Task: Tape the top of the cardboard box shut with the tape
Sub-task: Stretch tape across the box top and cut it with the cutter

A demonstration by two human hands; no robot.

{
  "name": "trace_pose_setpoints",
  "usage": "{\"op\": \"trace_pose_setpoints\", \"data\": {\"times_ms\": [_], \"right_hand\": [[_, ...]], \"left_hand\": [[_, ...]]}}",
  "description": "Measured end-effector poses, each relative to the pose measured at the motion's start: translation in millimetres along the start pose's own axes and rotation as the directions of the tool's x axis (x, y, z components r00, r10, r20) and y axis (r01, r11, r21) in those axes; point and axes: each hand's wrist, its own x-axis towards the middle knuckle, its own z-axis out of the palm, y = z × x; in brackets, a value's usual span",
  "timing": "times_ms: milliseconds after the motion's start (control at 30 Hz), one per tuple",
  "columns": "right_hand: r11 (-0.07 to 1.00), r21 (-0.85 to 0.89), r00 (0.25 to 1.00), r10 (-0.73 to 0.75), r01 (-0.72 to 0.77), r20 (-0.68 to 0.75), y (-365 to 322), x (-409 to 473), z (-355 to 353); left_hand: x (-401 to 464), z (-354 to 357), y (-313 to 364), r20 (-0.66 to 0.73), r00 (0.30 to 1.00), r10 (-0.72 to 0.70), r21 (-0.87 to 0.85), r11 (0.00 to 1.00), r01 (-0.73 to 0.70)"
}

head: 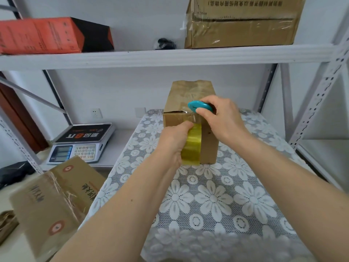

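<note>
A long cardboard box (190, 93) lies on a lace-covered table (217, 195), its near end facing me. My left hand (172, 142) grips a yellowish roll of clear tape (191, 146) against the box's near face. A strip of clear tape (188, 117) runs from the roll up over the box's near top edge. My right hand (221, 120) pinches a small teal oval cutter (201, 106) at that top edge, touching the tape strip. A dark gap shows in the box's top seam just left of the cutter.
A digital scale (81, 142) sits on a low shelf to the left. Another printed cardboard box (56, 201) stands at the lower left. The upper shelf (170, 55) carries an orange-and-black box (47, 35) and a large taped carton (243, 21). Metal rack posts rise at the right.
</note>
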Motion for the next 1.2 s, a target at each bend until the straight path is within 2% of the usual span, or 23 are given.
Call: {"op": "trace_pose_setpoints", "data": {"times_ms": [167,367,567,800,1000,1200], "right_hand": [[1.000,0.009,1.000,-0.008,0.008,0.004,0,-1,-1],[0.995,-0.039,0.995,-0.086,0.088,0.059,3,0,-6],[0.992,-0.045,0.993,-0.113,0.115,0.033,3,-1,-5],[0.976,-0.070,0.977,-0.204,0.208,0.064,4,1,-7],[0.899,-0.209,0.920,-0.357,0.386,0.162,6,2,-11],[0.831,-0.327,0.888,-0.376,0.450,0.266,0,7,-11]], "left_hand": [[1,2,1,-0.056,0.997,-0.044,-0.031,0.999,0.042],[-6,4,-6,-0.123,0.986,0.110,0.033,0.994,-0.106],[-2,-1,4,-0.029,0.995,0.095,0.078,0.993,-0.093],[0,-3,-2,-0.015,0.990,0.141,0.112,0.984,-0.139],[4,2,-9,-0.080,0.978,0.195,0.078,0.979,-0.188],[8,3,-10,-0.076,0.983,0.170,0.105,0.981,-0.162]]}}
